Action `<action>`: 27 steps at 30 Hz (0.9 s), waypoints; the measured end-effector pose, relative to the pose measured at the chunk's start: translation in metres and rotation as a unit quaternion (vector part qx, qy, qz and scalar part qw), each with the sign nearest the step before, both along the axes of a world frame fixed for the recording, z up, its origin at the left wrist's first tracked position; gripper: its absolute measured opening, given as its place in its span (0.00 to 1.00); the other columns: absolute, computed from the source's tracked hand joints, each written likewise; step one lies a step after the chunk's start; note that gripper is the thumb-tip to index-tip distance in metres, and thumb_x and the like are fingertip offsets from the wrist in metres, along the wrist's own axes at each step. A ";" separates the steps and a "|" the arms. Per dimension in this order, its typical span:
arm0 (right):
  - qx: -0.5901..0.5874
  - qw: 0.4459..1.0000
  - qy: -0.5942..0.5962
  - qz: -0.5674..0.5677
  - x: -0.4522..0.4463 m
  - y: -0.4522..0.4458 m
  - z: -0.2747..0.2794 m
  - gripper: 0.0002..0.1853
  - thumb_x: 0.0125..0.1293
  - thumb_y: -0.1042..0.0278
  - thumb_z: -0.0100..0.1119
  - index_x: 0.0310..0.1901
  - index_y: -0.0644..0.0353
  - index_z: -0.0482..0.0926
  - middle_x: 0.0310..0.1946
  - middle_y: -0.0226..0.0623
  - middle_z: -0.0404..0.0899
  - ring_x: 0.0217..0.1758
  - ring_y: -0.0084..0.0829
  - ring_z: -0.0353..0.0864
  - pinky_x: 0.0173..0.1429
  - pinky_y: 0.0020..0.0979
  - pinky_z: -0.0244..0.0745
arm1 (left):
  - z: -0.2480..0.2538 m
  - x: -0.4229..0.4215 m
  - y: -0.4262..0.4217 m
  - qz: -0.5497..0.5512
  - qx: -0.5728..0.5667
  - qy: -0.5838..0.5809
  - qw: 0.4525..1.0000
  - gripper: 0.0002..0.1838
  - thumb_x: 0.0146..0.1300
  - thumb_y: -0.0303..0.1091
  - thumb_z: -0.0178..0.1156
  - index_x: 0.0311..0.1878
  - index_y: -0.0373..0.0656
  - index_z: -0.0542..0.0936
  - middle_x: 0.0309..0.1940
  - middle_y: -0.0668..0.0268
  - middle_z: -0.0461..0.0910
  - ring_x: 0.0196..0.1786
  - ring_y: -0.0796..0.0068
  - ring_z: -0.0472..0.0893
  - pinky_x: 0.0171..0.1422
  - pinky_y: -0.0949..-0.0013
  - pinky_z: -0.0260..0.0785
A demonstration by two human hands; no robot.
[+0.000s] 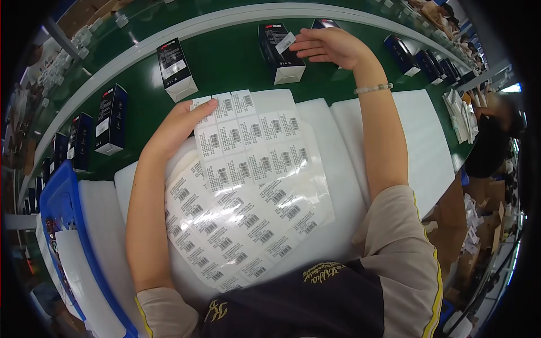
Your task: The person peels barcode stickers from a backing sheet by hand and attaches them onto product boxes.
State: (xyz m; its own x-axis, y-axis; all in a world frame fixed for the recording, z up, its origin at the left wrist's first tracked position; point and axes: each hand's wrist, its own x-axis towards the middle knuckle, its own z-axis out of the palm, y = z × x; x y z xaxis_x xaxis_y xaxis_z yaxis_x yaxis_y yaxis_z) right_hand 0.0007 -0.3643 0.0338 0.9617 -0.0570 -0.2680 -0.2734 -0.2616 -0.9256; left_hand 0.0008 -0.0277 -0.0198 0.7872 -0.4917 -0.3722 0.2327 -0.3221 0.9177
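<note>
My left hand (pixel 181 125) pinches the upper left edge of a sheet of barcode stickers (pixel 251 135), thumb on top. This sheet lies over more sticker sheets (pixel 225 242) spread at an angle in front of me. My right hand (pixel 332 46) is stretched out, fingers extended, beside a dark printed box (pixel 280 59) with a white end. A white barcode sticker (pixel 285 43) sits tilted on that box, right at my fingertips. I cannot tell whether the fingers touch it. Another dark box (pixel 325 23) is partly hidden behind this hand.
A dark box (pixel 176 67) stands left of centre on the green conveyor belt (pixel 225 50), with several more at both sides. White foam sheets (pixel 394 129) lie under the stickers. A blue tray (pixel 70 191) is at the left. Other people are at the upper right.
</note>
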 end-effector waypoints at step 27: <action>-0.633 0.741 -0.224 0.000 0.007 0.068 -0.054 0.29 0.67 0.46 0.48 0.62 0.60 0.68 0.58 0.42 0.73 0.59 0.44 0.72 0.60 0.38 0.68 | -0.003 -0.001 -0.002 -0.027 -0.029 0.002 0.999 0.24 0.61 0.48 0.59 0.47 0.32 0.79 0.35 0.55 0.83 0.34 0.74 0.83 0.40 0.76 0.76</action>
